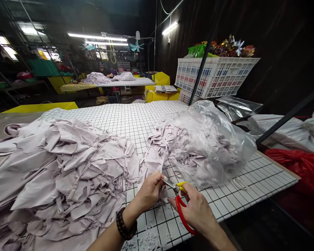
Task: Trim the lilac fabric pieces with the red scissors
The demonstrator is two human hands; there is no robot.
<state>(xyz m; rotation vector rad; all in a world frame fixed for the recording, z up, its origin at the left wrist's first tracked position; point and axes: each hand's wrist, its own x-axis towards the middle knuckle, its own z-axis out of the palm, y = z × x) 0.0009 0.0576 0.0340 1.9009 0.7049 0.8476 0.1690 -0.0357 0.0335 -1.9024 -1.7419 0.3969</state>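
Observation:
My left hand is closed in a pinch on a pale pinkish-grey fabric strip, which trails back over the table. My right hand grips scissors with one red and one yellow handle. Their metal blades point left and reach the fingertips of my left hand; the exact spot where they meet the cloth is hidden. To the left lies a large heap of the same pale fabric. On the right, a clear plastic bag holds more of these pieces. Small fabric snippets are scattered below my hands.
The table has a white top with a black grid. A dark slanted pole rises at its far right, beside a white crate. Red plastic lies past the right edge. Another person sits at a far table.

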